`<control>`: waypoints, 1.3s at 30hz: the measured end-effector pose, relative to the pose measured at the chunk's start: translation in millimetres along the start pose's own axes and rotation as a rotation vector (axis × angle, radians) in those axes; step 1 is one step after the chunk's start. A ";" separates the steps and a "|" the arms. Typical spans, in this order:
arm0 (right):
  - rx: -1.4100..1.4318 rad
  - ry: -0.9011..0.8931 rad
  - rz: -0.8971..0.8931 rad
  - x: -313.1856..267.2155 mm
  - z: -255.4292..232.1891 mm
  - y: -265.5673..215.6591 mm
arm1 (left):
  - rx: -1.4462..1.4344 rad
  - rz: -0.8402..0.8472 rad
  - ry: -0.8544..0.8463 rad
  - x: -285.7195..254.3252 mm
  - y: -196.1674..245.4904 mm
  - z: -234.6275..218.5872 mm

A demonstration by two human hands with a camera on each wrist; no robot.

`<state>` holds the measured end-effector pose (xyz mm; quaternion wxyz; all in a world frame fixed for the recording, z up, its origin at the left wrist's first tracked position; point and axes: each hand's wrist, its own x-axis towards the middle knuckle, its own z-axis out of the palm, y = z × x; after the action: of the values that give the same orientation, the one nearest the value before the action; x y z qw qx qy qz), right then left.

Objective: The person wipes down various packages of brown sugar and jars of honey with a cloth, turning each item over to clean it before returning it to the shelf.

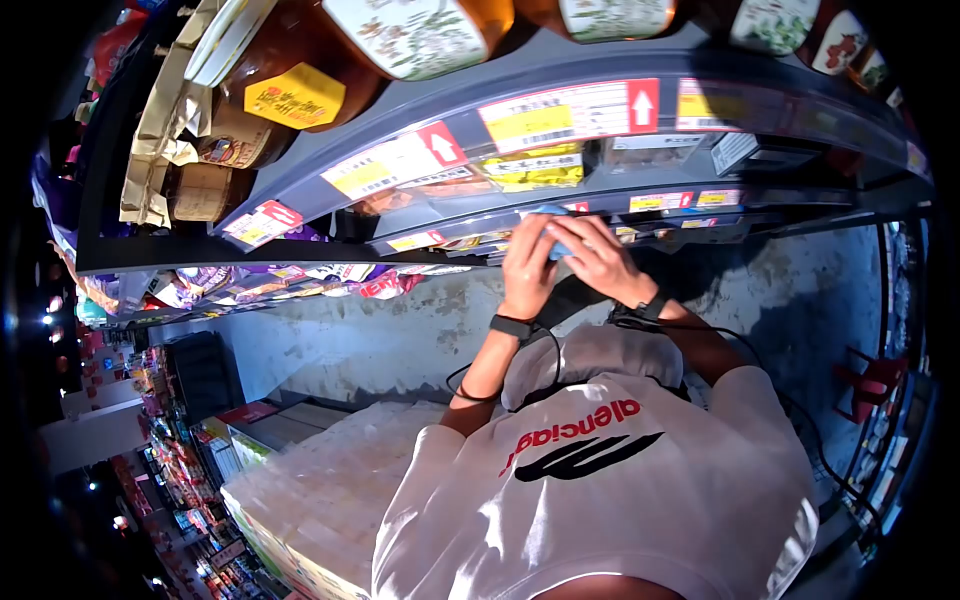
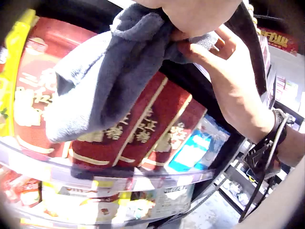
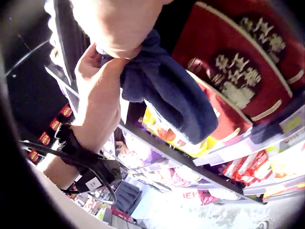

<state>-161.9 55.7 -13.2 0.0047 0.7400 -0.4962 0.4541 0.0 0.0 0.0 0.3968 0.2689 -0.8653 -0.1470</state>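
A blue-grey cloth [image 1: 556,252] is bunched between both hands close to the shelf front. My left hand [image 1: 529,268] and right hand [image 1: 603,262] are side by side, fingers bent around it. In the left wrist view the cloth [image 2: 102,78] hangs in folds before red packages [image 2: 157,126]; the right hand [image 2: 233,78] pinches one end, and part of the left hand [image 2: 195,14] covers its top. In the right wrist view the left hand [image 3: 100,98] grips the bunched cloth [image 3: 174,90], beneath the near right hand [image 3: 119,24].
Jars [image 1: 405,35] stand on the upper shelf above a rail of price tags [image 1: 530,113]. Lower tiers hold yellow packets [image 1: 533,170] and bags. A wrapped stack of goods [image 1: 320,470] stands at lower left, a red stool [image 1: 868,385] at right. Cables run from both wrists.
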 end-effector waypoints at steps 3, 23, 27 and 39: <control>-0.095 0.098 0.110 -29.3 -49.8 23.8 | -0.168 0.103 -0.045 33.1 37.7 48.8; -0.199 0.326 0.412 -52.7 -129.6 37.2 | 0.417 0.142 0.144 100.2 76.5 -63.5; -0.043 0.191 0.207 -14.6 -81.0 14.7 | 0.549 0.099 -0.077 120.5 68.8 -82.3; 0.582 0.171 0.614 -42.0 -98.1 41.0 | 0.341 0.068 -0.038 96.8 61.5 -95.0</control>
<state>-261.6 110.5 -2.2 -0.2981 0.4882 -0.5424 0.6152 -1.0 -10.3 148.5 0.3337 0.3001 -0.8936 0.0102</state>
